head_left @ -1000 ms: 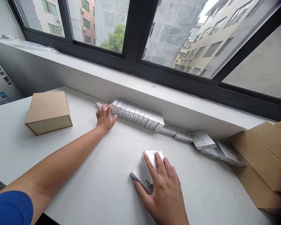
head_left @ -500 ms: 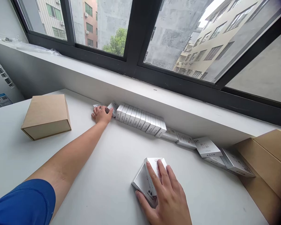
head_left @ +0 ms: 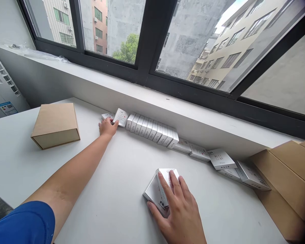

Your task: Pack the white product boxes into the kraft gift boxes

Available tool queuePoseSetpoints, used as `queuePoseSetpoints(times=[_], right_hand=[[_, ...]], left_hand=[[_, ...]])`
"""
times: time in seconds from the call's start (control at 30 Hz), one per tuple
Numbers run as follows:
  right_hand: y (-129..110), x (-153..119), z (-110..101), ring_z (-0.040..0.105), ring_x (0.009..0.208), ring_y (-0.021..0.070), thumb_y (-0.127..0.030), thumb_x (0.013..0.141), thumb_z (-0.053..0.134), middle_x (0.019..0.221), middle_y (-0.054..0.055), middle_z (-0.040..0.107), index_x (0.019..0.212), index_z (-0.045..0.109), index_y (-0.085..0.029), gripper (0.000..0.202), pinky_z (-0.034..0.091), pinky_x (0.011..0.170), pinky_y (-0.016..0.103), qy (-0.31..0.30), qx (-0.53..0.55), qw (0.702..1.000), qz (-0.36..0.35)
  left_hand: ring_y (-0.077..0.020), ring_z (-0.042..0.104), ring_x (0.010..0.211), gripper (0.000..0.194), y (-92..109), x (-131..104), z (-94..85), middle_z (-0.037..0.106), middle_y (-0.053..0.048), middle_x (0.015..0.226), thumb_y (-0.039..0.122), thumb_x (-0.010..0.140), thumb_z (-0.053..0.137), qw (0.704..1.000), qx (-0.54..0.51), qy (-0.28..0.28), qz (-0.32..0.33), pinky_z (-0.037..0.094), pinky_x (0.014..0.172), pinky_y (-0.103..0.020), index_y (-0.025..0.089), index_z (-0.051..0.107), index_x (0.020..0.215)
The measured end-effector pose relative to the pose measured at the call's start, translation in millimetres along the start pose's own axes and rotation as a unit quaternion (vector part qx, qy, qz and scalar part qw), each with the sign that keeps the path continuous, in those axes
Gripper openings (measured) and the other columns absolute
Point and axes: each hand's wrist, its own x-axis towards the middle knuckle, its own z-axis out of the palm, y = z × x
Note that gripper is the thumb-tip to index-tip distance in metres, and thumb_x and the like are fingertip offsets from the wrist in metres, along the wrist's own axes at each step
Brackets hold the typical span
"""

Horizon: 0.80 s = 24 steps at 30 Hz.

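My left hand (head_left: 108,128) reaches to the table's back edge, thumb and fingers closed at the lower left corner of a small silver tea box (head_left: 121,117). That box is tilted, its printed face towards me, beside the left end of a row of upright tea boxes (head_left: 152,129). Another silver box (head_left: 106,116) lies partly hidden behind my left fingers. Nearer to me, my right hand (head_left: 181,206) grips two overlapping tea boxes, fingers across the upper box (head_left: 162,184) and thumb against the lower box (head_left: 152,193), which is marked "WHITE TEA".
A brown cardboard box (head_left: 56,118) sits on the left of the white table (head_left: 117,203). More silver boxes (head_left: 221,159) lie flat or stacked along the wall towards a large carton (head_left: 282,176) at right. A windowsill (head_left: 152,91) runs behind, with plastic wrap (head_left: 40,53) on its left.
The tea box at my left hand has turned to show its printed face, and that hand has shifted slightly left. My right hand keeps its grip on the two boxes.
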Motion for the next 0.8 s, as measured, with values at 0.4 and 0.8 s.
queuePoseSetpoints(times=[0.4,0.8], right_hand=[[-3.1,-0.7,-1.5,0.032,0.147,0.0384,-0.053,0.090,0.054,0.162,0.003,0.032,0.156,0.032,-0.037,0.072,0.047,0.103,0.055,-0.005,0.013,1.000,0.019],[2.7,-1.4,-2.3,0.031,0.148,0.0370,-0.054,0.093,0.051,0.164,0.002,0.028,0.158,0.026,-0.039,0.071,0.046,0.105,0.054,-0.024,0.015,1.000,0.003]], left_hand=[[-0.0199,0.061,0.079,0.026,-7.3,-17.0,-32.8,0.056,-0.002,0.086,0.048,0.090,0.048,0.973,-0.161,0.112,-0.121,0.047,0.060,-0.030,0.025,0.035,0.084],[-0.0238,0.066,0.080,0.036,1.9,43.4,-29.2,0.061,-0.006,0.095,0.034,0.081,0.063,0.960,-0.139,0.055,-0.238,0.047,0.060,-0.033,0.023,0.038,0.106]])
